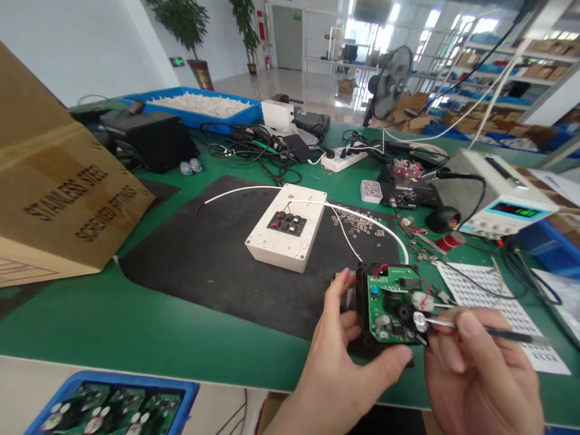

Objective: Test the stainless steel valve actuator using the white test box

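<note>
My left hand (347,353) grips a black housing (362,296) from its left side and lower edge, thumb along the bottom. Inside the housing sits a green circuit board (378,308) with capacitors, a blue part and red wires. My right hand (483,356) pinches slim tweezers (502,333), silver toward the tip and dark toward the back. Their tip meets a round silver-topped capacitor (420,321) at the board's right edge; whether it grips the part I cannot tell. A white cable (385,226) runs up from the housing toward a white box (281,244).
Small metal nuts (357,223) lie scattered behind the housing. A power supply (498,193), a soldering station (408,190) and a label sheet (507,314) stand at right. A cardboard box (63,199) is at left. Below the table edge, a blue tray (193,393) holds more boards.
</note>
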`<action>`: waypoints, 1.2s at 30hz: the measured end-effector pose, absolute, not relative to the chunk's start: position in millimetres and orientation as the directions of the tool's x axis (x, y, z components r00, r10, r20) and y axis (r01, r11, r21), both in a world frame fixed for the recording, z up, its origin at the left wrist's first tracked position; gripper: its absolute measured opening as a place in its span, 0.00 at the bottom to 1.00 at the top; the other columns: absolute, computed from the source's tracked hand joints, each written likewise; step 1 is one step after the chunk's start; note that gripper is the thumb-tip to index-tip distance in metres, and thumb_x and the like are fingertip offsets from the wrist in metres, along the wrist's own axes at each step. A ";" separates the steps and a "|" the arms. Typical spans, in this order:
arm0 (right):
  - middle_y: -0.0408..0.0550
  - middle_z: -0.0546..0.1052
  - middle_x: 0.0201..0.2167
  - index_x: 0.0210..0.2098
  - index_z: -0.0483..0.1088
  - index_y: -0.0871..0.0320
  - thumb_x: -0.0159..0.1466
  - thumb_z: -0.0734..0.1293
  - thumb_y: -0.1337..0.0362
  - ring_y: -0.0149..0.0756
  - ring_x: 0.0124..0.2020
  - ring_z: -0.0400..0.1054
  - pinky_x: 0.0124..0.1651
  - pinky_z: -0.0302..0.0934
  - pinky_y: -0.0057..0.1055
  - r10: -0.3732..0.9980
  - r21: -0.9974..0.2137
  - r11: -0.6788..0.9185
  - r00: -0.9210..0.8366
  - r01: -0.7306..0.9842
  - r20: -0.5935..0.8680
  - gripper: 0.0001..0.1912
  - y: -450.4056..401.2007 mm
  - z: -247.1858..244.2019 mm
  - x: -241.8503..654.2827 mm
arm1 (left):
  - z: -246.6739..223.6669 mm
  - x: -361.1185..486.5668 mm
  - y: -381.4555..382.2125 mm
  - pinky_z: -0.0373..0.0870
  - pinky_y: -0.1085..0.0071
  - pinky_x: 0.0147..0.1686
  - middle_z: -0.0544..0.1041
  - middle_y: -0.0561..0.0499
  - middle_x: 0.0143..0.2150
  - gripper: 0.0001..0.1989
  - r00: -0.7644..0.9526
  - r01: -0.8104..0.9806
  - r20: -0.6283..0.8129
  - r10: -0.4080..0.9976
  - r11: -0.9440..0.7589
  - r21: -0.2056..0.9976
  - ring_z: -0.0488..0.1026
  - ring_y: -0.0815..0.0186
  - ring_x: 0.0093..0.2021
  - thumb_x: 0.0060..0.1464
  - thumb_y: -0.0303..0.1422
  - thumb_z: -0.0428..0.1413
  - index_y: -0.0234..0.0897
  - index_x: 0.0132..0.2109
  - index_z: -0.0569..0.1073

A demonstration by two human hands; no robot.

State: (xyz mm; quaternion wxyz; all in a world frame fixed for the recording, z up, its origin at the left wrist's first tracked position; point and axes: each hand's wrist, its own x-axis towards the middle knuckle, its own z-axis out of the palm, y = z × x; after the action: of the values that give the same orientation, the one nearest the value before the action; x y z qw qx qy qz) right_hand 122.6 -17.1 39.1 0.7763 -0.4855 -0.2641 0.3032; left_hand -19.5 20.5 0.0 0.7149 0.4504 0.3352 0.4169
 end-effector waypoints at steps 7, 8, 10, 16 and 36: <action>0.41 0.71 0.25 0.37 0.74 0.59 0.70 0.73 0.67 0.21 0.23 0.64 0.30 0.64 0.18 0.717 -0.913 0.378 0.671 -0.151 0.186 0.05 -21.6 34.5 116.7 | 14.3 -16.6 27.7 0.71 0.59 0.69 0.62 0.45 0.77 0.41 0.510 -0.365 -0.032 0.860 0.250 0.897 0.67 0.51 0.72 0.67 0.37 0.64 0.52 0.78 0.52; 0.42 0.73 0.27 0.38 0.75 0.59 0.70 0.73 0.67 0.21 0.23 0.64 0.30 0.64 0.18 0.717 -0.915 0.380 0.668 -0.134 0.200 0.04 -22.1 34.0 117.1 | 14.4 -15.3 27.7 0.70 0.61 0.69 0.61 0.46 0.77 0.39 0.501 -0.383 -0.030 0.865 0.252 0.889 0.66 0.52 0.73 0.68 0.36 0.63 0.52 0.77 0.53; 0.43 0.75 0.29 0.38 0.75 0.59 0.71 0.73 0.68 0.22 0.24 0.66 0.29 0.64 0.19 0.711 -0.920 0.380 0.666 -0.093 0.227 0.04 -23.1 33.3 118.9 | 13.9 -13.6 27.0 0.68 0.64 0.71 0.62 0.46 0.77 0.37 0.484 -0.399 -0.023 0.875 0.244 0.884 0.66 0.53 0.73 0.68 0.36 0.62 0.51 0.77 0.56; 0.45 0.79 0.33 0.42 0.75 0.57 0.71 0.73 0.69 0.25 0.26 0.70 0.31 0.67 0.22 0.708 -0.931 0.362 0.639 0.038 0.302 0.03 -31.4 29.4 126.6 | 17.1 -13.0 25.9 0.69 0.65 0.70 0.64 0.45 0.76 0.35 0.462 -0.415 -0.009 0.887 0.225 0.882 0.65 0.52 0.73 0.68 0.36 0.62 0.47 0.76 0.58; 0.46 0.80 0.36 0.43 0.76 0.57 0.69 0.75 0.70 0.27 0.24 0.72 0.27 0.66 0.25 0.733 -0.956 0.284 0.625 0.079 0.269 0.05 -37.0 26.4 128.5 | 12.7 -14.4 26.9 0.71 0.63 0.69 0.65 0.44 0.75 0.35 0.407 -0.384 -0.025 0.913 0.196 0.902 0.61 0.48 0.75 0.67 0.35 0.64 0.44 0.75 0.63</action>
State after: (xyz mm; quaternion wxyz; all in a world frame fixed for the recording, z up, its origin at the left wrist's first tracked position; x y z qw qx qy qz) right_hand 128.5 -37.0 26.4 0.7120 -0.5525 -0.3673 0.2297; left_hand -14.4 26.9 12.7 0.7130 0.4419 0.2994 0.4548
